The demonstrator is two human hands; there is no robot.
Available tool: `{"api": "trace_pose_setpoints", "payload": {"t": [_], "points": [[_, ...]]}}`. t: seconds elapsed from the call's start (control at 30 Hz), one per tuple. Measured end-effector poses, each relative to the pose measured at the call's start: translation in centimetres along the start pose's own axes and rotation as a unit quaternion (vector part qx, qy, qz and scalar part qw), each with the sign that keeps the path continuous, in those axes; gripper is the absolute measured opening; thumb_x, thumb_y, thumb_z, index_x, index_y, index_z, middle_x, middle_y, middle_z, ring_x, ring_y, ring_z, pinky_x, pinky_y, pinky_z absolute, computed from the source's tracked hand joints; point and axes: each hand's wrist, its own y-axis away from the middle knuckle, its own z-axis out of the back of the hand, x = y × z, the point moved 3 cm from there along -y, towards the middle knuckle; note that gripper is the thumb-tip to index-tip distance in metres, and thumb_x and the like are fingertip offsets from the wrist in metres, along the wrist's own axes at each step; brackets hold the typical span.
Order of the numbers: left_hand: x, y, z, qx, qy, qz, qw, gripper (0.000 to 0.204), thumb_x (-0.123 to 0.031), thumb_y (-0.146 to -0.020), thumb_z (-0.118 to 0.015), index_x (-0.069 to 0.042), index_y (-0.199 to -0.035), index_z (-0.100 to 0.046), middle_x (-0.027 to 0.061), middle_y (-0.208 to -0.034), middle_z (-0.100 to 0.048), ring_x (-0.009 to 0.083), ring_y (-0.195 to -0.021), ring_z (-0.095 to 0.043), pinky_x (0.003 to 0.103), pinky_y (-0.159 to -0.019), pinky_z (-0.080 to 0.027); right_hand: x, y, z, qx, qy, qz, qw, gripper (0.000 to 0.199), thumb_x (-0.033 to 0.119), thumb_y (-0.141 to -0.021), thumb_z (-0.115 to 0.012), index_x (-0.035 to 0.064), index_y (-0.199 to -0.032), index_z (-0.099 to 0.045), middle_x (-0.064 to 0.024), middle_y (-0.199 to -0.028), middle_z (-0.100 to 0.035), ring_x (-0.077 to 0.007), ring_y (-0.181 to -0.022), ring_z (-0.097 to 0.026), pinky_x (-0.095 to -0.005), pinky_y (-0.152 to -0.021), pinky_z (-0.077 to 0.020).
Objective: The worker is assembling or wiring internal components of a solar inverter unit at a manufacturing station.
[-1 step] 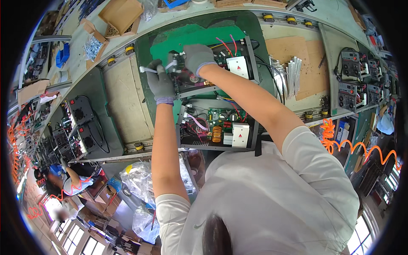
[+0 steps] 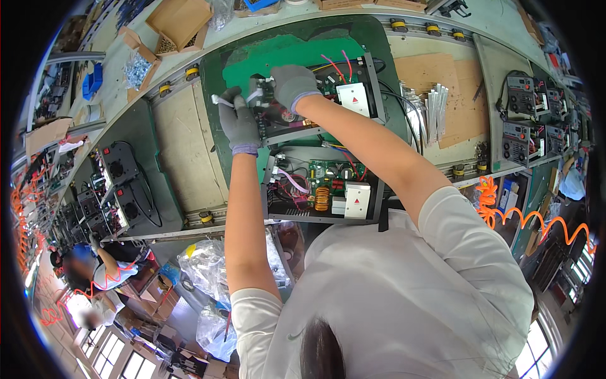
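The gloved left hand (image 2: 238, 123) gripped a white connector (image 2: 222, 100); the gloved right hand (image 2: 291, 83) pressed the far chassis (image 2: 315, 95) beneath it, apparently steadying it, with 1 more chassis (image 2: 325, 189) nearer.

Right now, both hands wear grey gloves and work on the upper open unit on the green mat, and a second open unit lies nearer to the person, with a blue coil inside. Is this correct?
Not quite: the head view shows the coil in the nearer unit is orange, not blue. The rest holds: the left hand and right hand, in grey gloves, work on the upper unit on the green mat.
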Motion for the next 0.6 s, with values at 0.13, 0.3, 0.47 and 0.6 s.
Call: {"api": "trace_pose_setpoints", "payload": {"t": [0.13,0.3,0.47,0.6], "points": [[-0.03,0.12,0.23,0.025,-0.110,-0.053,0.992,0.027,-0.013,-0.101,-0.049,0.002,-0.122,-0.059,0.0120,-0.112,-0.065,0.0197,-0.097,-0.062,0.032,-0.089,-0.050,0.19,0.12,-0.11,-0.033,-0.009,0.037,0.999,0.020,0.023,-0.090,-0.063,0.0116,-0.105,-0.071,-0.0158,-0.101,-0.072,-0.0364,-0.098,-0.069,-0.0480,-0.084,-0.0542],[-0.05,0.19,0.32,0.027,-0.104,-0.044,0.993,0.027,-0.012,-0.102,-0.048,0.002,-0.122,-0.059,0.0131,-0.112,-0.065,0.0194,-0.099,-0.062,0.032,-0.089,-0.050,0.58,0.46,0.23,-0.019,0.018,0.058,0.998,0.022,0.017,-0.088,-0.065,0.0128,-0.110,-0.070,-0.0144,-0.104,-0.072,-0.0351,-0.100,-0.071,-0.0476,-0.082,-0.0573],[-0.38,0.45,-0.18,0.034,-0.087,-0.015,0.996,0.031,-0.014,-0.101,-0.049,0.002,-0.125,-0.059,0.0112,-0.113,-0.065,0.0181,-0.101,-0.060,0.032,-0.092,-0.048,0.75,0.67,0.25,-0.053,0.034,0.063,0.996,0.023,0.016,-0.087,-0.065,0.0124,-0.109,-0.069,-0.0131,-0.104,-0.072,-0.0349,-0.099,-0.071,-0.0478,-0.082,-0.0572],[0.14,-0.27,0.28,0.043,-0.137,-0.060,0.988,0.032,-0.013,-0.100,-0.050,0.002,-0.125,-0.062,0.0154,-0.111,-0.068,0.0215,-0.098,-0.065,0.034,-0.088,-0.050,0.40,0.34,0.14,-0.064,0.006,0.074,0.995,0.021,0.018,-0.085,-0.067,0.0123,-0.104,-0.072,-0.0143,-0.100,-0.073,-0.0352,-0.097,-0.071,-0.0473,-0.082,-0.0571]]}}
